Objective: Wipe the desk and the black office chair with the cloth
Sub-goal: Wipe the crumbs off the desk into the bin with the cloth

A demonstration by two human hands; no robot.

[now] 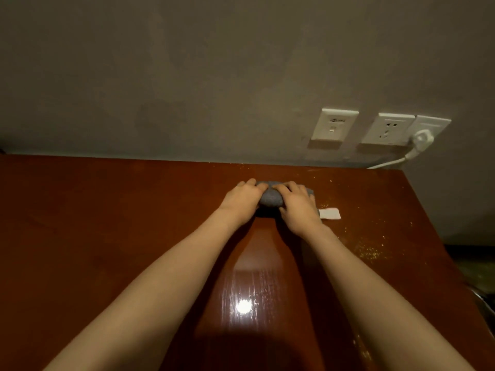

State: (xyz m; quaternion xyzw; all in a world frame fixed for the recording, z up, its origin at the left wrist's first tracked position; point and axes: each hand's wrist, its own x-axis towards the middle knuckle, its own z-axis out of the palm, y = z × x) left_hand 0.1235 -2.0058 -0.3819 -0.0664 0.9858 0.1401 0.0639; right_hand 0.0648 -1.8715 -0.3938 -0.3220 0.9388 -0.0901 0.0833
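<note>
A bunched grey cloth [271, 198] lies on the glossy reddish-brown desk [107, 236], towards the far middle near the wall. My left hand [241, 200] presses on the cloth's left side and my right hand [297, 207] covers its right side, fingers curled over it. A white label [330, 213] of the cloth sticks out to the right of my right hand. Most of the cloth is hidden under my hands. The black office chair is not in view.
Yellowish crumbs and dust [369, 250] speckle the desk's right part. On the wall behind are a switch plate [334, 125] and sockets [388, 129], with a white plug and cable [420, 141] hanging at the desk's far right corner. The desk's right edge [439, 236] drops to dark floor.
</note>
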